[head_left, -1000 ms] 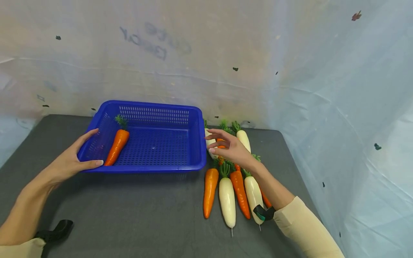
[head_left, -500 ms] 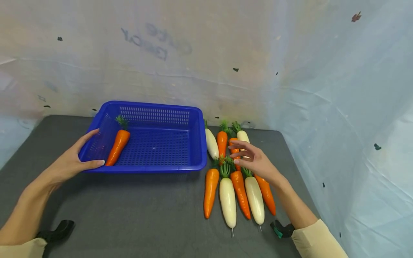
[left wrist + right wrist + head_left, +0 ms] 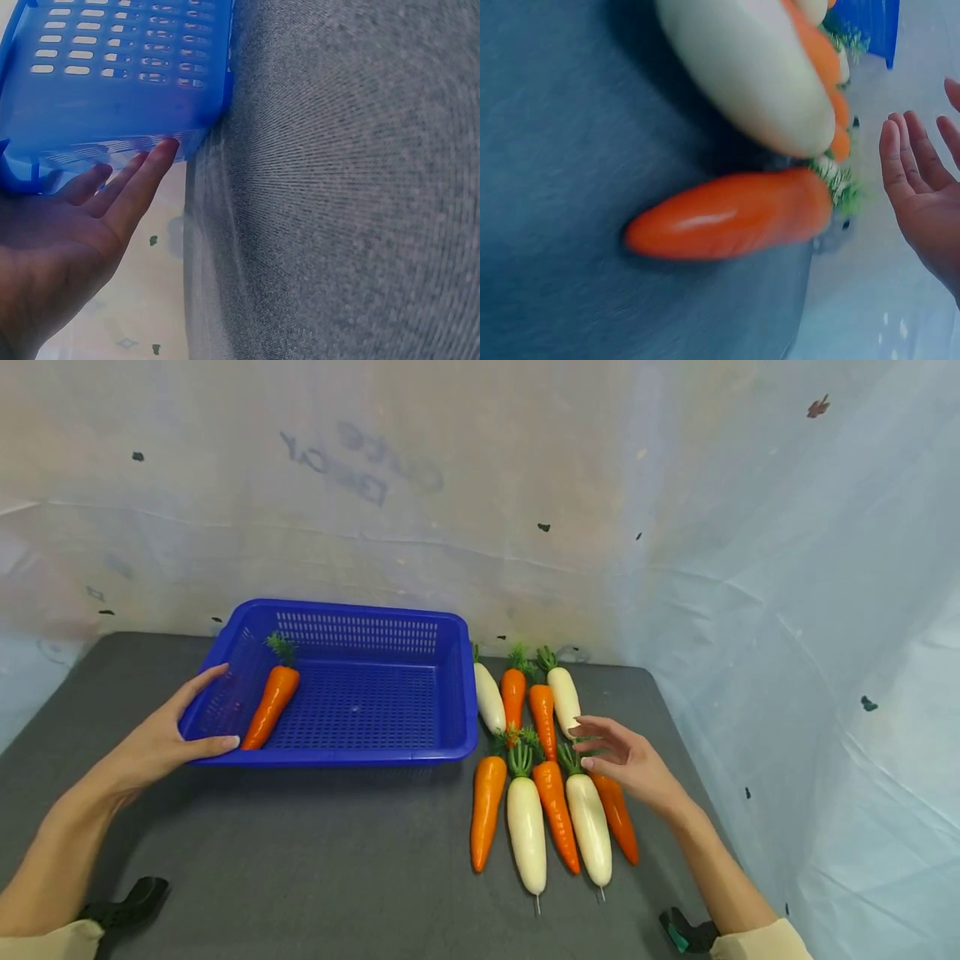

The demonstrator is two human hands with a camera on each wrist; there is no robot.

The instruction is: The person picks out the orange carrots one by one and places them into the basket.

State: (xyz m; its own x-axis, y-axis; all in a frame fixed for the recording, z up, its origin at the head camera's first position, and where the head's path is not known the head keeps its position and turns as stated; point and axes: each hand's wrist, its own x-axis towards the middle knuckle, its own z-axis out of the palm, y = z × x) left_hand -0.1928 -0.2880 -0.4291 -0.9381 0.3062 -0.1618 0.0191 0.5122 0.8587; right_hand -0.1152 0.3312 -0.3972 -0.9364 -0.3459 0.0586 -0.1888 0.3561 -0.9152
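My left hand holds the left end of a blue plastic basket, thumb at its front rim and fingers along the outer side. One orange carrot with a green top lies inside, near the basket's left end. Over the right part of the vegetables hovers my right hand, fingers loosely bent and holding nothing. Nearest below it are a white radish and an orange carrot, its top hidden by the hand. In the right wrist view the same carrot lies apart from the fingers.
Several carrots and white radishes lie in two rows right of the basket, including a front carrot and a back radish. The dark grey table meets a pale plastic sheet behind and at the right.
My right hand has moved right and toward me, from beside the basket's right end to over the right-hand radish and carrot, uncovering the back row. The left hand and basket stay put.
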